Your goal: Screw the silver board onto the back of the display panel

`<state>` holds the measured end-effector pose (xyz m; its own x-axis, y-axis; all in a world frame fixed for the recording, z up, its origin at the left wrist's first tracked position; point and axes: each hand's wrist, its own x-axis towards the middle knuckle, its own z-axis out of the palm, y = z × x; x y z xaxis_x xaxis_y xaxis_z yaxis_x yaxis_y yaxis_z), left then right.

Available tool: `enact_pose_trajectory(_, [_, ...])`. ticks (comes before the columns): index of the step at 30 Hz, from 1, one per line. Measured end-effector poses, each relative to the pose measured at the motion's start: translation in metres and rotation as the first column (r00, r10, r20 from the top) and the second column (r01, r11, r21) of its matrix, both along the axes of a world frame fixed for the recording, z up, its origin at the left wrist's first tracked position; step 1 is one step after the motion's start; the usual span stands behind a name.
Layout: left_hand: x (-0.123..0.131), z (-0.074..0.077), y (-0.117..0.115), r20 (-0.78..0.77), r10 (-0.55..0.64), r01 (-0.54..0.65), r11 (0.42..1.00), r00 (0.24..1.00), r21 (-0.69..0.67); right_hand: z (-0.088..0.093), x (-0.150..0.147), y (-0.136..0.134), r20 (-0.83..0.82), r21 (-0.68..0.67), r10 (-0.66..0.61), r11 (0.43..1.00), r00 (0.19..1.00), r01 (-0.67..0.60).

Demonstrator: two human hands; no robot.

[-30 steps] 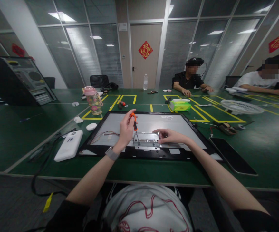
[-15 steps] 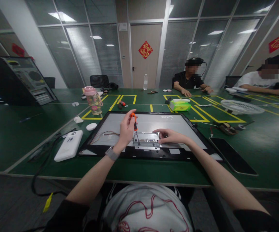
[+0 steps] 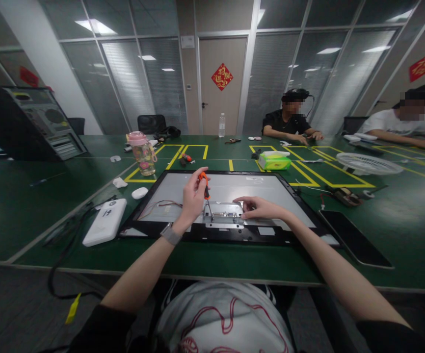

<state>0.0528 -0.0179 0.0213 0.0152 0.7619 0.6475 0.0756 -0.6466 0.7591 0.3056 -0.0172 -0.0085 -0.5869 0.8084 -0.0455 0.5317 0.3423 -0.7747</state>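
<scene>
A flat display panel (image 3: pixel 230 185) with a black frame lies on the table in front of me. On its near part sits a silver metal bracket (image 3: pixel 224 224) with a row of connectors. My left hand (image 3: pixel 194 193) is closed around the orange and black handle of a screwdriver (image 3: pixel 205 189). The screwdriver's shaft slants down, its tip at the left part of the bracket. My right hand (image 3: pixel 260 207) has its thumb and bent fingers at the bracket's right edge, gripping it; some fingertips are hidden. Thin wires (image 3: pixel 161 203) run across the panel left of my left hand.
Left of the panel are a white power bank (image 3: pixel 105 223), a white case (image 3: pixel 139 193) and a pink-lidded bottle (image 3: pixel 142 154). A black phone (image 3: pixel 356 238) lies to the right. Beyond are a tissue pack (image 3: pixel 274 161), a fan grille (image 3: pixel 369 163), a computer case (image 3: pixel 28 122) and two people.
Across the table, the co-worker in black has brought one hand rightward, closer to the other. My hands, the screwdriver and the panel show no visible movement.
</scene>
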Motion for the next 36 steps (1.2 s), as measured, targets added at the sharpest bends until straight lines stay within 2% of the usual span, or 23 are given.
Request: enact_pose_trajectory(36, [-0.0012, -0.0033, 0.0031, -0.034, 0.025, -0.024, 1.0, 0.999, 0.018, -0.0001, 0.0, -0.0005, 0.004, 0.003, -0.013, 1.0, 1.0, 0.013])
